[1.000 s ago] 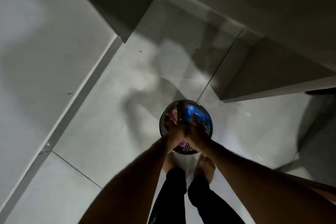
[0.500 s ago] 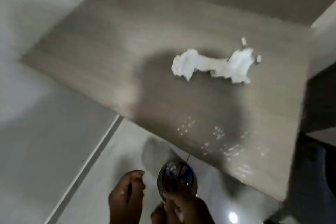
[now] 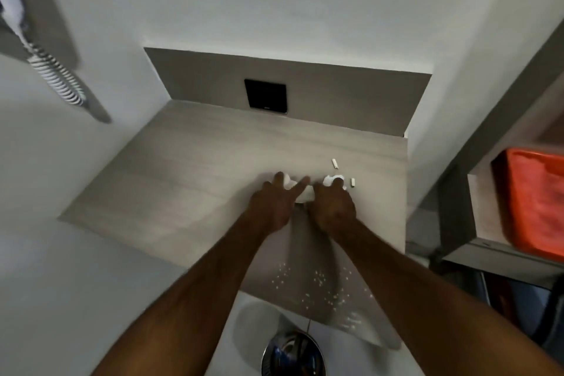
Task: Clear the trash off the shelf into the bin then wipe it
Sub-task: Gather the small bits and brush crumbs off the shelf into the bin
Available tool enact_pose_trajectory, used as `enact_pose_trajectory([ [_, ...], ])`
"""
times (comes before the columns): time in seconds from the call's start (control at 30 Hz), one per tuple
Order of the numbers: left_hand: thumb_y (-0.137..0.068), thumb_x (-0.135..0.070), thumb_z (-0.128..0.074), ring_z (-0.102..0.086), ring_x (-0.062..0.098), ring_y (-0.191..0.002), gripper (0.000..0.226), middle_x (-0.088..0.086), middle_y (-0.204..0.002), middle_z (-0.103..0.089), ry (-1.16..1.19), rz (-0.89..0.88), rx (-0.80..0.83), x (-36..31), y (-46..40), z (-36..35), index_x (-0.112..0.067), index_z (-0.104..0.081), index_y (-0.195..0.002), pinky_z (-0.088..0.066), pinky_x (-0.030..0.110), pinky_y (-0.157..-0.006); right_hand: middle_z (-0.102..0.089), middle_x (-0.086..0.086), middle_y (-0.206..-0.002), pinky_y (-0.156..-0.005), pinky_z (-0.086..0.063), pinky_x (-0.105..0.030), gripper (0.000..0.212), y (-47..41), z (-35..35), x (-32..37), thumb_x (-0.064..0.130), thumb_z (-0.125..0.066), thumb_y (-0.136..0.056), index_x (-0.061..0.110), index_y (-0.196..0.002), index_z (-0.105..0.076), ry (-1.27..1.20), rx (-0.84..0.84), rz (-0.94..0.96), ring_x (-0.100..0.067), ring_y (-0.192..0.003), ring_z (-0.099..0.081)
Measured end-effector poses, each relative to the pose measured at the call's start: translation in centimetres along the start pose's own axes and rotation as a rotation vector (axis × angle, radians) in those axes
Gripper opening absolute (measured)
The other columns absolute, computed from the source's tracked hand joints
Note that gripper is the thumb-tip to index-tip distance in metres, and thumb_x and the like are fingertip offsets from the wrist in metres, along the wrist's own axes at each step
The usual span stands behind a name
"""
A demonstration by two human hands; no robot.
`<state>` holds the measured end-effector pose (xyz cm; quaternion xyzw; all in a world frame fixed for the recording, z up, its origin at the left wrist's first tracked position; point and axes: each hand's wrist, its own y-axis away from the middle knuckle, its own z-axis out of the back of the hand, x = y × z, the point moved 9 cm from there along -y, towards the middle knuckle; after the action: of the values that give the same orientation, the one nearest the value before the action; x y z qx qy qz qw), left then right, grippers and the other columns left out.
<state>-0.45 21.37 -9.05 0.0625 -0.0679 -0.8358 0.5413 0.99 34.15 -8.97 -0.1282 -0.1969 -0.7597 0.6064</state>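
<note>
Head view: both hands are laid on the crumpled white paper point(image 3: 302, 194) near the right end of the grey shelf point(image 3: 189, 180). The left hand point(image 3: 274, 201) is spread over the paper's left part, fingers wide and flat, not closed round it. The right hand point(image 3: 332, 204) is curled over the paper's right part w/ a white lump showing at its fingertips; whether that grip is actually closed on the paper can't be told. Two small white bits point(image 3: 335, 163) are seen just right of the paper, one farther back, one at its right edge. Tiny white crumbs point(image 3: 320, 281) are scattered nearer the shelf's front edge, below the paper. The bin point(image 3: 293, 356), round w/ a shiny rim, is seen on the floor below the shelf's front edge, well apart from the paper. A black square panel point(image 3: 265, 96) is set in the wall strip behind the paper. An orange tray point(image 3: 537, 201) is seen far right of it.
</note>
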Motion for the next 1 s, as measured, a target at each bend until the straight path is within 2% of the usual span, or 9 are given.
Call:
enact_pose_trajectory([
  [0.13,-0.097,-0.018,-0.045,-0.057,0.040,-0.114,0.036,0.015,-0.130,-0.054,-0.163,-0.035,0.021,-0.1,0.0,0.1,-0.018,-0.061,-0.130,-0.053,0.045,-0.089,-0.065,-0.013,-0.112,-0.086,-0.053,-0.037,0.031,0.1,0.4,-1.5,0.026,-0.064,-0.089,0.010,-0.114,-0.054,-0.193,-0.062,-0.075,-0.031,-0.101,-0.065],
  [0.23,-0.095,-0.013,-0.051,-0.060,0.034,-0.118,0.034,0.015,-0.128,-0.060,0.060,0.072,0.025,1.3,1.8,1.9,-0.011,-0.067,-0.124,-0.046,0.038,-0.099,-0.069,-0.007,-0.094,-0.080,-0.058,-0.041,0.026,2.3,1.7,-2.1,0.027,-0.073,-0.085,0.013,-0.099,-0.056,-0.386,-0.076,-0.087,-0.024,-0.087,-0.067],
  [0.37,-0.087,-0.002,-0.064,-0.070,0.026,-0.101,0.025,0.014,-0.116,-0.071,0.362,0.155,-0.499,2.1,12.6,7.9,-0.006,-0.077,-0.108,-0.050,0.023,-0.087,-0.066,0.015,-0.073,-0.062,-0.053,-0.010,0.017,10.2,4.8,-1.7,0.028,-0.077,-0.081,0.026,-0.081,-0.060,-0.552,-0.195,0.015,0.000,-0.073,-0.065],
  [0.47,-0.088,-0.015,-0.065,-0.063,0.001,-0.092,0.021,0.001,-0.109,-0.071,0.493,0.188,-0.716,1.5,24.6,5.4,-0.016,-0.079,-0.103,-0.040,0.002,-0.082,-0.065,0.022,-0.083,-0.055,-0.045,-0.007,0.015,19.7,2.4,-1.7,0.041,-0.071,-0.073,0.035,-0.081,-0.059,-0.540,-0.209,0.099,0.004,-0.070,-0.062],
  [0.57,-0.075,-0.013,-0.083,-0.066,-0.004,-0.075,0.013,-0.007,-0.095,-0.074,0.613,0.351,-0.483,0.2,30.3,-5.6,-0.018,-0.082,-0.087,-0.048,0.000,-0.067,-0.065,0.029,-0.088,-0.060,-0.055,-0.020,0.018,27.3,-6.9,-4.6,0.044,-0.069,-0.064,0.051,-0.079,-0.060,-0.516,-0.066,0.017,0.006,-0.065,-0.066],
  [0.7,-0.089,-0.025,-0.062,-0.069,0.018,-0.102,0.018,0.006,-0.111,-0.069,0.567,0.614,0.444,-3.2,31.9,-27.5,-0.013,-0.067,-0.101,-0.050,0.021,-0.078,-0.071,0.006,-0.088,-0.074,-0.058,-0.042,0.013,31.2,-23.2,-13.3,0.027,-0.080,-0.069,0.029,-0.080,-0.073,-0.364,0.214,-0.241,-0.019,-0.079,-0.071],
  [0.8,-0.089,-0.021,-0.059,-0.066,0.025,-0.097,0.023,0.013,-0.110,-0.065,0.632,0.661,0.492,-3.1,30.0,-37.1,-0.005,-0.061,-0.105,-0.045,0.015,-0.066,-0.073,0.002,-0.095,-0.084,-0.057,-0.044,0.011,31.0,-33.7,-18.9,0.033,-0.069,-0.078,0.032,-0.089,-0.072,-0.434,0.431,-0.543,-0.022,-0.089,-0.070],
  [0.9,-0.087,-0.016,-0.060,-0.063,0.016,-0.076,0.030,0.018,-0.111,-0.069,0.668,0.635,0.485,-2.8,25.8,-42.8,0.000,-0.068,-0.111,-0.040,0.003,-0.052,-0.078,-0.006,-0.091,-0.084,-0.058,-0.046,0.009,28.9,-41.0,-20.8,0.024,-0.070,-0.078,0.021,-0.082,-0.077,-0.573,0.422,-0.714,-0.028,-0.090,-0.072],
  [1.0,-0.093,-0.013,-0.057,-0.065,0.030,-0.115,0.038,0.017,-0.128,-0.067,0.726,0.572,0.570,-3.0,23.0,-47.8,-0.005,-0.062,-0.130,-0.049,0.017,-0.070,-0.076,-0.013,-0.095,-0.077,-0.062,-0.044,0.015,26.6,-45.9,-20.6,0.011,-0.063,-0.084,0.018,-0.079,-0.075,-0.711,0.482,-0.788,-0.030,-0.085,-0.072],
])
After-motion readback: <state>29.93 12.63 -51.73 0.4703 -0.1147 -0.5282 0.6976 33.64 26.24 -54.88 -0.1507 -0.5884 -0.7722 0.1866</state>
